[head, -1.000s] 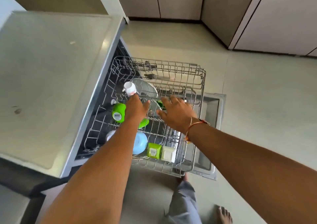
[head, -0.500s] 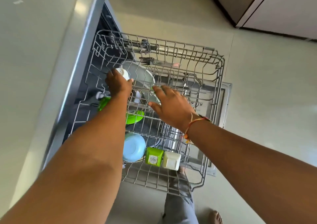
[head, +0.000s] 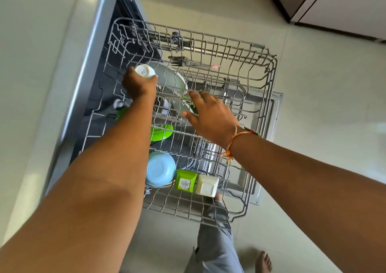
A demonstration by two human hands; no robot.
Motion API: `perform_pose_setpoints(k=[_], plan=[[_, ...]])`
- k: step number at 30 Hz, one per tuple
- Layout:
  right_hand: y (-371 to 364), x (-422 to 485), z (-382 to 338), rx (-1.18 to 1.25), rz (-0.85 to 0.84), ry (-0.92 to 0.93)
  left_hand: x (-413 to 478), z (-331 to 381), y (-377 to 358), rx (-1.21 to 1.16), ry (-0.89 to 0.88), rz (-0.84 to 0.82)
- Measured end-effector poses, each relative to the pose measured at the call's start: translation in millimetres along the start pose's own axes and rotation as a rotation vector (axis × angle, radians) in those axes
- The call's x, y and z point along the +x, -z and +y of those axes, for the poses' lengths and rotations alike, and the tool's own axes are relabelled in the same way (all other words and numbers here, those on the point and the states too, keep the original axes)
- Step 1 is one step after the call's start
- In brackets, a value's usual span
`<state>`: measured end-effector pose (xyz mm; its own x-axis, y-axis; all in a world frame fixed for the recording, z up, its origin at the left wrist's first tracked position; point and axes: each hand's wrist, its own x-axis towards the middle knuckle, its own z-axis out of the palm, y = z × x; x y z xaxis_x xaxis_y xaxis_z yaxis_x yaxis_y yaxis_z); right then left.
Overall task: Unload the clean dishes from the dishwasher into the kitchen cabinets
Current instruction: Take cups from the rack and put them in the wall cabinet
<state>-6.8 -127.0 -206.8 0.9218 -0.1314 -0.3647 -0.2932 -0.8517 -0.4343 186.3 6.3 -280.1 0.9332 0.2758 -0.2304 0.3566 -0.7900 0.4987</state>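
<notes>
Ceramic-looking white cup (head: pixel 145 72) seems light, brittle; your left hand (head: pixel 139 85) grips its wall at the rack's (head: pixel 273 68) far-left corner; right hand (head: pixel 208 116) spread, empty.

Print on the white cup (head: pixel 144 70) and the green box (head: pixel 185 180) is too blurred to read.
</notes>
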Motion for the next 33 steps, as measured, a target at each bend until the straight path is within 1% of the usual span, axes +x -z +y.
perform_pose_setpoints(k=[4,7,9,12,14,17,21,23,26,27,29,33], plan=[[17,-20,-1,0.037,0.055,0.007,-59,7,22,-0.076,-0.134,0.073],[34,-45,0,0.062,0.092,0.018,-127,3,44,-0.169,-0.315,0.050],[47,-70,1,0.070,0.118,0.034,-174,-3,61,-0.220,-0.406,0.022],[70,-110,0,0.071,0.160,0.065,-239,-5,91,-0.325,-0.426,-0.045],[88,-143,-4,0.058,0.191,0.098,-282,-6,117,-0.352,-0.417,-0.020],[113,-193,-14,0.056,0.237,0.166,-342,-3,159,-0.407,-0.475,0.047],[150,-269,-43,0.070,0.322,0.342,-419,-3,229,-0.490,-0.594,0.176],[167,-298,-63,0.065,0.343,0.437,-449,-9,260,-0.478,-0.587,0.234],[191,-336,-105,0.066,0.391,0.610,-487,-29,318,-0.481,-0.608,0.415],[197,-346,-119,0.076,0.409,0.654,-494,-34,336,-0.487,-0.598,0.442],[208,-370,-156,0.087,0.432,0.764,-511,-52,379,-0.482,-0.560,0.515],[213,-411,-233,0.042,0.496,0.986,-539,-94,462,-0.461,-0.475,0.715]])
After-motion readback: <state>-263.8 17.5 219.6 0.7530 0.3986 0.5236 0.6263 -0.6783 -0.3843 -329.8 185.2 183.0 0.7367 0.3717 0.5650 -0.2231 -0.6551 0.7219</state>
